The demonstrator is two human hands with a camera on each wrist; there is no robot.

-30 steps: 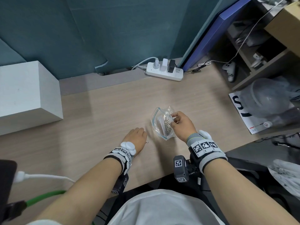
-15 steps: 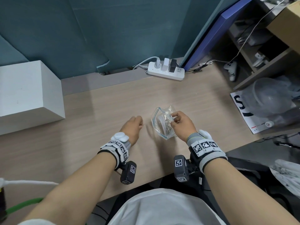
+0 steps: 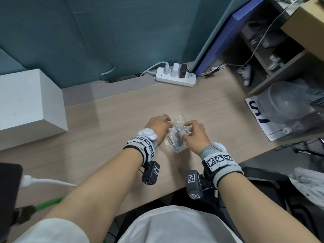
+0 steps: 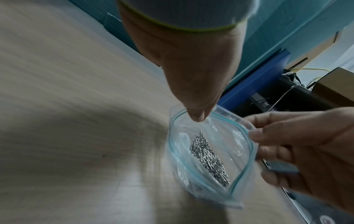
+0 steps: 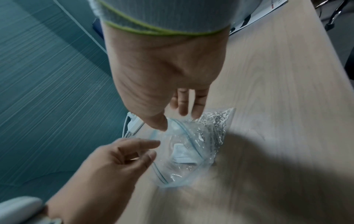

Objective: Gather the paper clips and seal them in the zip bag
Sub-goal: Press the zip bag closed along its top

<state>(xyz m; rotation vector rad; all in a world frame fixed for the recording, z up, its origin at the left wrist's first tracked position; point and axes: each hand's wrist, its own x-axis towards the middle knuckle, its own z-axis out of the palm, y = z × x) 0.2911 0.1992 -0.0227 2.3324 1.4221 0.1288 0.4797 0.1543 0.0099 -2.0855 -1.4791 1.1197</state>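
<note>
A clear zip bag [image 3: 175, 146] with a blue zip rim stands on the wooden table [image 3: 108, 130] between my hands. Its mouth gapes open in the left wrist view, with a heap of silver paper clips [image 4: 208, 157] at the bottom. My left hand [image 3: 167, 122] pinches the far left end of the rim, the thumb tip [image 4: 197, 117] on the zip strip. My right hand [image 3: 185, 128] pinches the opposite side of the rim, thumb [image 5: 161, 124] in front and fingers behind. In the right wrist view the clips [image 5: 216, 121] bunch in the far corner of the zip bag [image 5: 187, 151].
A white box [image 3: 29, 106] sits at the table's left. A white power strip [image 3: 175, 78] lies at the back, beside a leaning blue board [image 3: 226, 35]. At the right are shelves, a white controller [image 3: 245, 74] and a clear plastic container [image 3: 284, 106] on a printed sheet.
My left hand has come off the table and moved right to take the bag's rim. The right hand kept its hold and shifted its fingers on the bag.
</note>
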